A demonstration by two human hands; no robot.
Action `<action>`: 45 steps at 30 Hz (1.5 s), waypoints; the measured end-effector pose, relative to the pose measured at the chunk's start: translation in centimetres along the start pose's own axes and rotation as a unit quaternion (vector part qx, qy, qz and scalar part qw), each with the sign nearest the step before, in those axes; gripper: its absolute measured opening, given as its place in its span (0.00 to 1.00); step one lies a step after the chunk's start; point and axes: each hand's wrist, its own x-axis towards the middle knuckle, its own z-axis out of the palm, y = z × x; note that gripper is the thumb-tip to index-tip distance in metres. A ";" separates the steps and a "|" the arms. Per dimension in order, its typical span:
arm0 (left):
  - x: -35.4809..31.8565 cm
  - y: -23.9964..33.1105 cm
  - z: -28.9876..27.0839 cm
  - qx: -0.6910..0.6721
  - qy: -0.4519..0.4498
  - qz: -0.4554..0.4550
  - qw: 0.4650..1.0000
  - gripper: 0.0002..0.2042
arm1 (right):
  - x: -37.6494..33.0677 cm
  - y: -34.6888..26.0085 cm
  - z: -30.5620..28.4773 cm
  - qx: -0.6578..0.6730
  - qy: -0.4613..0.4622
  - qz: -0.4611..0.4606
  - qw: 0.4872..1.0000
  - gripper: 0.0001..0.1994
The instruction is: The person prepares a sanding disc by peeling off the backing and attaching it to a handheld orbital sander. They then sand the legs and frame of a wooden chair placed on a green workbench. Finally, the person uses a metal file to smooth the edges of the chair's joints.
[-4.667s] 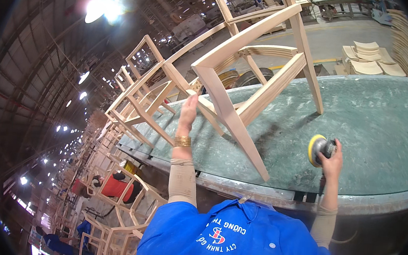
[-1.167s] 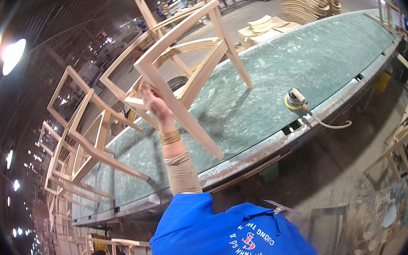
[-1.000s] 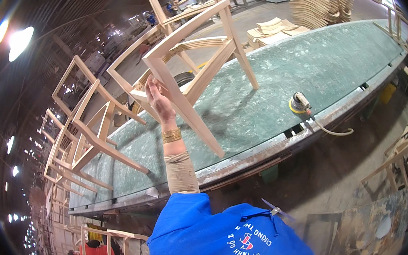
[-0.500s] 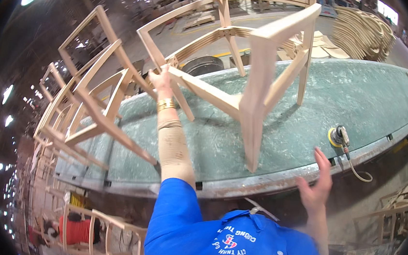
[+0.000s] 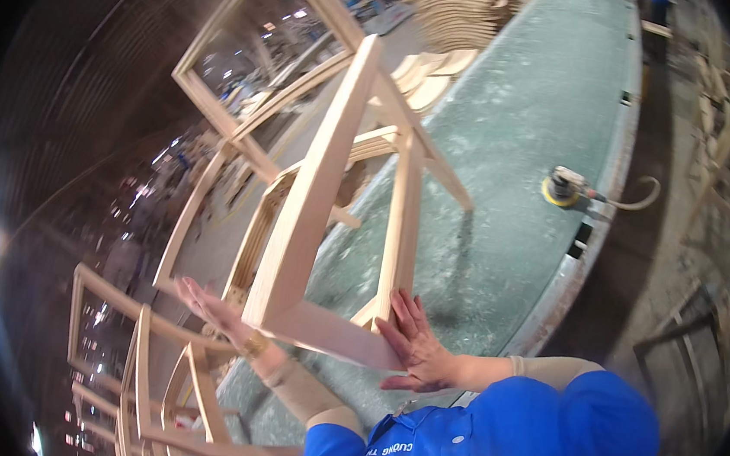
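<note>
Long green-topped bench (image 5: 550, 97) in a dim workshop carried one chair frame (image 5: 333, 199), both hands, left hand (image 5: 206, 305) and right hand (image 5: 416, 341), pressed flat-open against it, one sander (image 5: 564, 186) beyond.

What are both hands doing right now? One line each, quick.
Left hand: open, fingers flat against the wooden chair frame.
Right hand: open, palm pressed on the same frame.

Bare wooden chair frame (image 5: 340, 217) fills the near surface (image 5: 533, 95), blocking reach between both hands. Far right: sander (image 5: 562, 187) and hose near the edge. More frames (image 5: 152, 374) crowd the left; open green stretch beyond.
</note>
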 end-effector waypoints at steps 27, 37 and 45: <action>-15.1 19.4 0.1 -0.100 -0.103 -0.186 0.972 0.28 | -6.6 38.0 -34.5 -0.261 -0.042 0.417 0.870 0.38; -20.0 16.7 1.5 -0.059 -0.272 -0.225 0.934 0.31 | 9.1 2.9 -18.6 0.232 0.234 -0.041 0.943 0.37; -19.5 15.9 0.8 -0.075 -0.279 -0.247 0.925 0.29 | 14.4 -3.6 -12.8 0.128 0.237 -0.094 0.959 0.37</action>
